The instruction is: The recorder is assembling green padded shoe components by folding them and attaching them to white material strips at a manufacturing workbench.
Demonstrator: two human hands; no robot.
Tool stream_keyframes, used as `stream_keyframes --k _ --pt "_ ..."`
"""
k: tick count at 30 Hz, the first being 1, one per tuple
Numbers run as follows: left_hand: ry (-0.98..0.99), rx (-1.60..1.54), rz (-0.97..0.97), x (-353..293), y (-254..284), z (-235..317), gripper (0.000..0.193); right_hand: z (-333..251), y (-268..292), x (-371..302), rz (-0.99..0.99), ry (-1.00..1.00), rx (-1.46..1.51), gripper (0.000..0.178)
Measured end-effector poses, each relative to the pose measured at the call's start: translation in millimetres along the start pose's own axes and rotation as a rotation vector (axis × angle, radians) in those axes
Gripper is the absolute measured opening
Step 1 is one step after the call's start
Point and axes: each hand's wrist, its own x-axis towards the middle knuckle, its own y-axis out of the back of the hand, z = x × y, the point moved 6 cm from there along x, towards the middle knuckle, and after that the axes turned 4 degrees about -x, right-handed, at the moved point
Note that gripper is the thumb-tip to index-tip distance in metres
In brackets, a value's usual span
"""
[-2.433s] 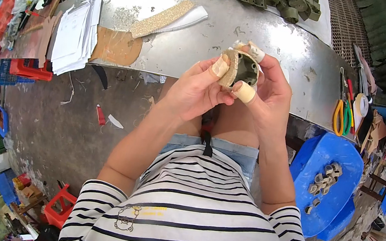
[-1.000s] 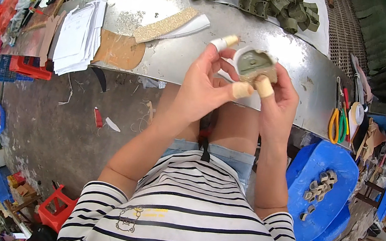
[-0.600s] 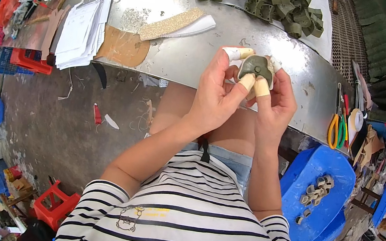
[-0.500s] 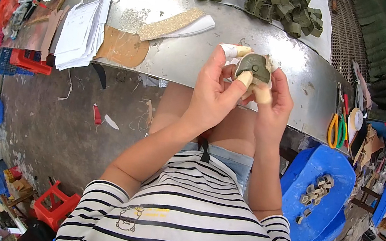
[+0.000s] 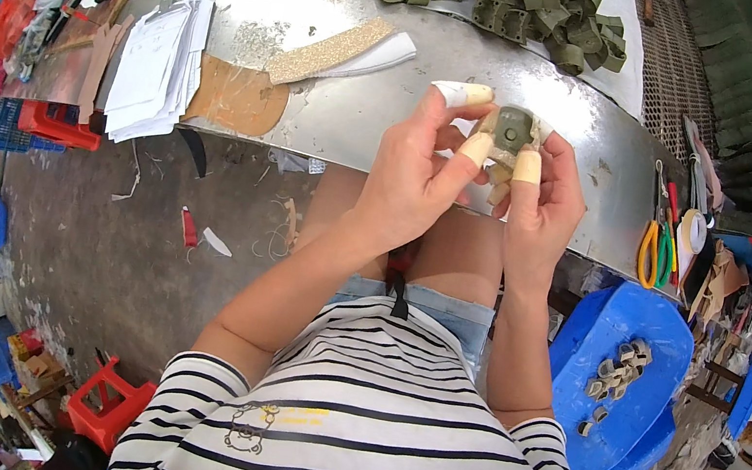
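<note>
Between my two hands, above the near edge of the metal-topped table, I hold an olive-green shoe heel (image 5: 514, 129) with pale material along its sides. My left hand (image 5: 418, 168) grips it from the left, thumb and fingers closed on its side. On the opposite side, my right hand (image 5: 544, 188) pinches it with the thumb and fingers. Cream-coloured covers sit on several of my fingertips. Beyond my hands, a heap of similar green heels (image 5: 521, 2) lies on a white sheet.
Paper sheets (image 5: 158, 68), a brown piece (image 5: 236, 95) and a glittery strip (image 5: 331, 53) lie on the table (image 5: 343, 131) at left. Yellow-handled scissors (image 5: 649, 254) and a tape roll (image 5: 692, 234) are at right. A blue tub (image 5: 634, 374) below holds pale heels. A red stool (image 5: 105, 404) stands lower left.
The shoe heel has been turned in my hands, so a narrower green face shows instead of its broad hollow one. My right thumb has moved upright along its side.
</note>
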Motion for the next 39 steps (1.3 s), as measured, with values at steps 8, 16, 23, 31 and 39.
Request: stream_keyframes --k 8,16,23,31,39 --pt "-0.435 0.496 0.025 -4.2 5.3 6.1 0.055 8.1 -15.8 -7.6 -0.082 -0.148 0.259 0.04" --pt "-0.127 0.197 -0.489 3.3 15.0 12.3 0.058 26.2 3.8 10.1 -0.487 -0.326 0.375 0.036" --pt "-0.264 0.403 -0.431 1.9 10.4 24.7 0.055 5.2 1.8 6.5 -0.352 -0.118 0.045 0.026" --pt "-0.423 0.426 -0.259 -2.9 9.4 30.6 0.053 2.9 1.7 2.8 -0.245 -0.051 0.175 0.028" --pt "-0.53 0.481 -0.067 -13.7 4.8 30.8 0.05 5.4 -1.9 -1.5 -0.144 0.007 0.178 0.031"
